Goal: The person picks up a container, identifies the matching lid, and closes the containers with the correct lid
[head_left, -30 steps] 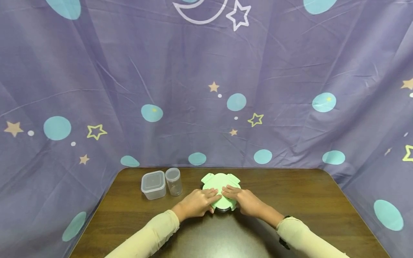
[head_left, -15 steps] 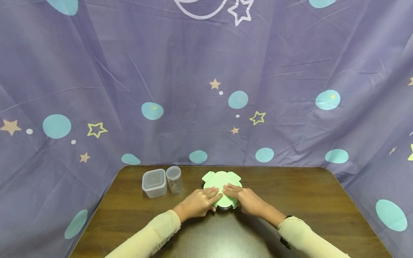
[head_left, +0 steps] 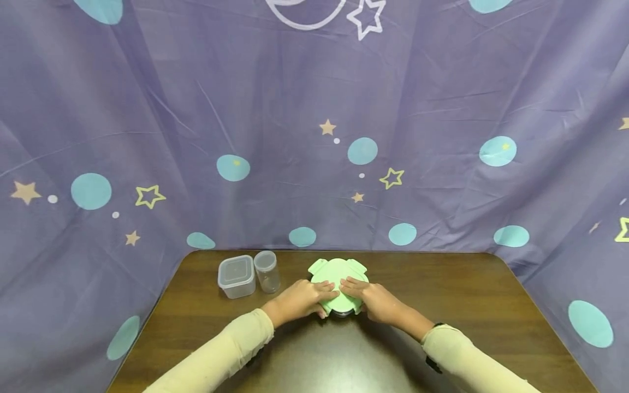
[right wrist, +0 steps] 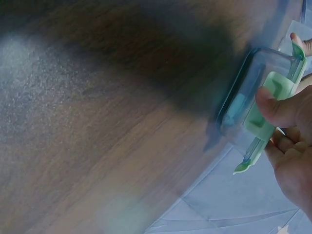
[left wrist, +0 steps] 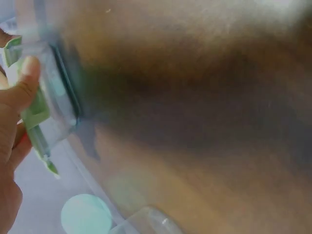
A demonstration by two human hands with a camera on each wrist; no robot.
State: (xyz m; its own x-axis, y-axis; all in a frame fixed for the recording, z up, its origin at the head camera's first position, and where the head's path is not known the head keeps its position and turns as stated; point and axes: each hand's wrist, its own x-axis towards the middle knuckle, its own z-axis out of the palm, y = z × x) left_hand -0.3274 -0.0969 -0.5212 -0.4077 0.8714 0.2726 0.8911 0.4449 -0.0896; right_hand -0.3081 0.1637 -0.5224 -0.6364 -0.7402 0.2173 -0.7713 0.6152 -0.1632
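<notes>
A round glass food container [right wrist: 235,105] with a light green clip-on lid [head_left: 336,271] stands near the table's far edge. Two of its flaps [head_left: 357,266] stick outward at the back. My left hand [head_left: 298,299] holds the container's left side, fingers on the lid and thumb [left wrist: 30,73] against a side flap. On the other side, my right hand [head_left: 380,303] mirrors it, with its thumb [right wrist: 273,108] pressing a flap [right wrist: 256,122] that lies down along the glass. In the right wrist view another flap [right wrist: 241,167] juts out from the rim.
To the left stand a square clear plastic box [head_left: 237,277] with a lid and a clear cylindrical jar [head_left: 267,273], side by side. The brown wooden table [head_left: 452,295] ends at a purple patterned curtain [head_left: 275,109] behind and at both sides.
Both hands stay on the container's sides in nearly the same place, with slight shifts of the fingers. The head view has drifted a little.
</notes>
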